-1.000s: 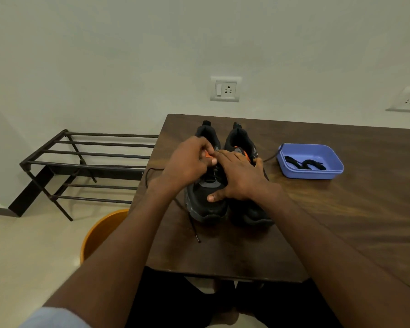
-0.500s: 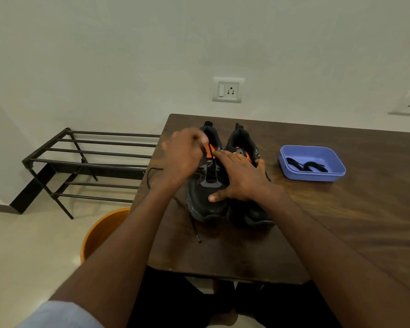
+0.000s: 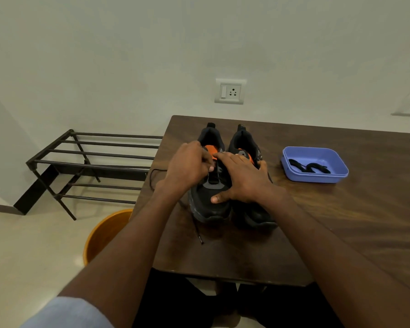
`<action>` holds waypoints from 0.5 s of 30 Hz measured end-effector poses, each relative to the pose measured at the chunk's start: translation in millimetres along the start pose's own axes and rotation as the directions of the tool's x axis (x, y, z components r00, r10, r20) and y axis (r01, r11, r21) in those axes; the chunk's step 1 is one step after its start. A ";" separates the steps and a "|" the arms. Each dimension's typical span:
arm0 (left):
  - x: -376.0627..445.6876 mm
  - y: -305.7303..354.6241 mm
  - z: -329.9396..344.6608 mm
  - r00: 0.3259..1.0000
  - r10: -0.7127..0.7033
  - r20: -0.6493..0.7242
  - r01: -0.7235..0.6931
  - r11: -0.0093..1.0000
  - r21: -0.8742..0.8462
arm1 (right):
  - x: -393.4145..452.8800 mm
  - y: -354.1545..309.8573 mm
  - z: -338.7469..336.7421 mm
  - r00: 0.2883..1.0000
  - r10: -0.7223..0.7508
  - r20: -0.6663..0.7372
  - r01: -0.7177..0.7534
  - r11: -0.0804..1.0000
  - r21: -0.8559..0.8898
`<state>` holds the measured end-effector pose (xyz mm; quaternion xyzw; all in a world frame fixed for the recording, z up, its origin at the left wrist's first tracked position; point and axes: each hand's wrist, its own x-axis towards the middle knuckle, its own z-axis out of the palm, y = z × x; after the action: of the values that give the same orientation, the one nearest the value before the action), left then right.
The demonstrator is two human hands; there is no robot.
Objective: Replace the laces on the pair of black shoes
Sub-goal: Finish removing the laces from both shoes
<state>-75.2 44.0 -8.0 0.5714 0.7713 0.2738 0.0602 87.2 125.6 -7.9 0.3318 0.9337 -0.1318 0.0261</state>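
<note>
From my head camera, I look down at a dark wooden table (image 3: 341, 221) with the pair of black shoes set side by side near its far left corner, toes toward me. My left hand (image 3: 189, 169) sits over the lacing area of the left shoe (image 3: 208, 200), fingers curled in and pinching at the black lace (image 3: 195, 224) near the orange tongue. That lace trails out from under my wrist: one part loops off the left edge of the table, another runs down past the toe and ends in a tip lying on the wood. My right hand (image 3: 242, 183) lies flat across both shoes, fingers nearly straight and spread, thumb pressed on the left shoe's toe box and fingertips reaching the tongue, while the palm covers the right shoe (image 3: 253, 214). It holds nothing, only presses down.

To the right, well apart from the shoes, stands a blue tray (image 3: 317, 177) with black laces (image 3: 309, 166) coiled inside. On the floor to the left are a dark metal shoe rack (image 3: 92, 162) and, close to the table's edge, an orange bucket (image 3: 102, 237). A wall socket (image 3: 230, 92) is behind the table.
</note>
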 end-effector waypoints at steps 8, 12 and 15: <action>1.4 11.4 -26.2 0.785 -0.556 0.275 0.286 -0.068 -0.956 | -2.7 -1.5 -5.0 1.000 0.013 0.018 -0.014 1.000 0.018; -2.0 -1.0 -42.8 0.831 -0.520 0.197 0.469 0.466 -0.750 | -0.8 -3.1 -5.9 0.999 0.009 0.031 -0.009 1.000 0.010; -6.8 -3.7 -47.5 0.894 -0.355 0.274 0.445 0.775 -0.449 | 0.0 -8.4 -6.5 0.999 0.016 0.028 -0.017 0.997 0.071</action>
<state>-95.2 20.3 28.7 0.3799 0.7690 0.3939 0.3304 82.2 121.1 0.3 0.3383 0.9252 -0.1694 0.0283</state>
